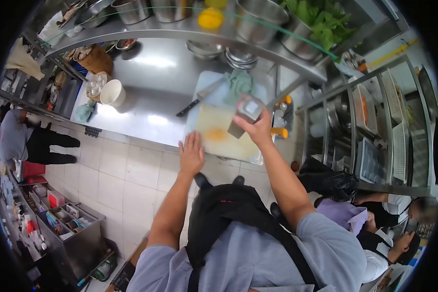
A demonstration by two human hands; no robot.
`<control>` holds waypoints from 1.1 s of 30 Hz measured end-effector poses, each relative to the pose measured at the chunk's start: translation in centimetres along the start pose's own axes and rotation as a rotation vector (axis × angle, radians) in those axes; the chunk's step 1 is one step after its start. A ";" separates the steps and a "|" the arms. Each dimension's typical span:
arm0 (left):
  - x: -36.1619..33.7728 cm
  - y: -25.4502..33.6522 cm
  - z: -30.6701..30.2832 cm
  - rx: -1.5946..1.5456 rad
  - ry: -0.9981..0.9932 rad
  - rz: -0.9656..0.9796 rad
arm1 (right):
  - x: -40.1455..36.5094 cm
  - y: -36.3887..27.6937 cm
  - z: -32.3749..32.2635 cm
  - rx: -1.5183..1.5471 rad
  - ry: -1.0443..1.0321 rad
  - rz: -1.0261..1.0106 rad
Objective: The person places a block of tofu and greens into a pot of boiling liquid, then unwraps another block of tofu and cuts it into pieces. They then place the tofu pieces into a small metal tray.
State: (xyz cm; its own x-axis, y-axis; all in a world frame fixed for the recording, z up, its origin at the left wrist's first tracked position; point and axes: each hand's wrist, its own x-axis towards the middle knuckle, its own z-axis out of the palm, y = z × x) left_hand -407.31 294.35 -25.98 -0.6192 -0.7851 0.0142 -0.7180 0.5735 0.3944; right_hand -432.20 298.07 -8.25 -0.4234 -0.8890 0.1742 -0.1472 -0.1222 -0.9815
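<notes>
My right hand [259, 127] is wrapped round a box-shaped silver metal object [250, 109] with a pale square on its upper end. It is held tilted above the right part of a yellowish cutting board [238, 146]; its exact kind I cannot tell. Flat at the board's front left edge rests my left hand [192, 155], fingers stretched out and holding nothing. An orange-yellow stain [216, 135] marks the board between my hands. Behind lie a black-handled knife [195, 102] and a crumpled green cloth [239, 85], both on a pale blue board [207, 80].
On the steel table [148, 87] stand a white tub [113, 93], a basket of eggs [97, 85] and metal bowls [241, 59]. A steel shelf [180, 31] crosses above the table's back. Racks [355, 121] line the right. Co-workers [389, 243] are at the lower right; another person [19, 138] is far left.
</notes>
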 end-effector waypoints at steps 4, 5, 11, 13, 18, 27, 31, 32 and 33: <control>0.2 0.2 0.3 -0.011 0.041 -0.038 | -2.5 4.6 -1.1 -0.034 0.068 -0.088; 0.2 0.3 0.2 -0.001 0.041 -0.035 | -3.5 8.3 -1.4 -0.065 0.028 -0.012; 0.4 1.1 -0.7 0.119 -0.038 -0.048 | -4.1 8.2 -2.7 -0.023 0.008 0.052; 0.6 1.1 -0.7 0.141 -0.036 -0.051 | -3.8 5.7 -2.9 0.007 0.031 -0.018; 0.1 1.2 0.1 0.189 -0.024 -0.046 | -5.7 12.0 -3.4 -0.044 -0.058 0.011; 0.7 1.1 -0.3 0.162 -0.066 -0.096 | -4.7 8.5 -4.2 -0.032 -0.062 -0.003; 1.3 1.1 -0.5 0.155 -0.080 -0.102 | -4.5 10.0 -4.8 -0.144 -0.147 0.065; 0.6 1.0 -0.4 0.139 -0.103 -0.110 | -4.7 9.6 -4.5 -0.141 -0.150 0.073; 0.4 0.9 -0.4 0.139 -0.107 -0.111 | -4.7 9.2 -4.6 -0.097 -0.127 0.012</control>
State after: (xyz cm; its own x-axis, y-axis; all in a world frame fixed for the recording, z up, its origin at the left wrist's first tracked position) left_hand -408.09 294.41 -25.30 -0.5590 -0.8200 -0.1230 -0.8159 0.5176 0.2576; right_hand -435.66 303.12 -17.69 -0.3102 -0.9396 0.1446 -0.2311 -0.0730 -0.9702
